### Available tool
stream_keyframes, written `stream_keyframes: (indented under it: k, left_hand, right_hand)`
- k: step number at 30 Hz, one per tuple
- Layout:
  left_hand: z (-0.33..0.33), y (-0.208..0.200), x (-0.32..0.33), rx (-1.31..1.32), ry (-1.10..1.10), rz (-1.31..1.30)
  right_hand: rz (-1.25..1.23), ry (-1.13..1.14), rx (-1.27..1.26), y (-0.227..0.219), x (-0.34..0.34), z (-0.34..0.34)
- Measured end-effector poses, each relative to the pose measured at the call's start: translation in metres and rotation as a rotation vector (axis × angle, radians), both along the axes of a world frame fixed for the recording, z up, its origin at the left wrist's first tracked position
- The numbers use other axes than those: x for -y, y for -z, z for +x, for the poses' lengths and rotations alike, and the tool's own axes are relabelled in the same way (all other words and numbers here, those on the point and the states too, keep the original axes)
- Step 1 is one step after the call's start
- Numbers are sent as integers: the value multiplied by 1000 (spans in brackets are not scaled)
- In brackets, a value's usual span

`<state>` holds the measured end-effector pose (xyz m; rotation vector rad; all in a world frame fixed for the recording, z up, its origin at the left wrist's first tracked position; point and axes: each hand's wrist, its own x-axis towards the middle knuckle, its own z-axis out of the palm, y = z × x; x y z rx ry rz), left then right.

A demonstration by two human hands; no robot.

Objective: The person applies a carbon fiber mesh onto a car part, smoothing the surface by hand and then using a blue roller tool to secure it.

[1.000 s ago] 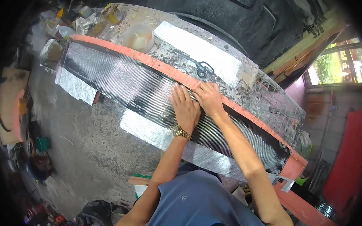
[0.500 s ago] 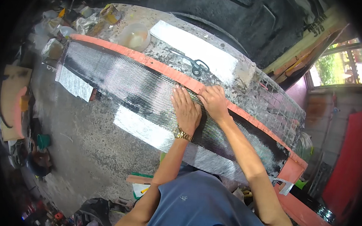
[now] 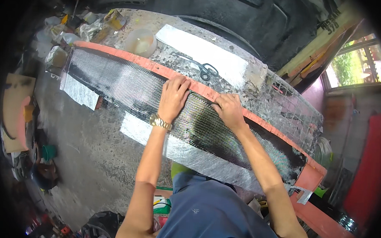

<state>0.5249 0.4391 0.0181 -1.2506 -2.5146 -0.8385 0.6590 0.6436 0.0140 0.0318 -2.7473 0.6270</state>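
On the speckled workbench (image 3: 176, 54), in the head view, a long orange mould (image 3: 208, 92) runs from upper left to lower right, its trough lined with a black carbon-fibre sheet (image 3: 128, 88) whose twill weave glints in fine diagonal ribs. The left hand (image 3: 173, 98), a gold wristwatch (image 3: 159, 122) at its wrist, lies flat on the weave with fingers close together, tips reaching the orange lip. The right hand (image 3: 228, 111) presses palm-down just beside it, fingers slightly spread along the same edge; neither grips anything. White glass-fibre cloth (image 3: 79, 90) hangs in frayed rectangular flaps below the mould. Behind the hands, scissors (image 3: 205, 69) rest on a pale rectangular sheet (image 3: 202, 51). A translucent round tub (image 3: 140, 41) sits near the mould's far end; its contents look like a yellowish liquid, though the view is too small to be sure.
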Motion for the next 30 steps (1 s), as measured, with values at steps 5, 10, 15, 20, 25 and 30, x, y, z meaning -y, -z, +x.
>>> stream_keyframes:
  k: [5, 10, 15, 20, 25, 30]
  left_hand:
    - [-29, 5, -1, -58, 276, -153]
    - [-30, 9, -3, -138, 293, -174]
    - [-28, 13, -3, -158, 295, -167]
    - [-27, 19, -4, -172, 287, -184]
    - [-27, 24, -2, -167, 295, -170]
    - [-30, 22, -3, -174, 314, -200]
  right_hand:
    - [30, 20, -13, -1, 3, 0]
    - [19, 30, -16, -2, 7, 2]
    - [81, 29, -56, 1, 8, 2]
    - [94, 38, -84, 0, 7, 7]
    - [112, 73, 24, 0, -6, 27]
    - [132, 61, 25, 3, -14, 31]
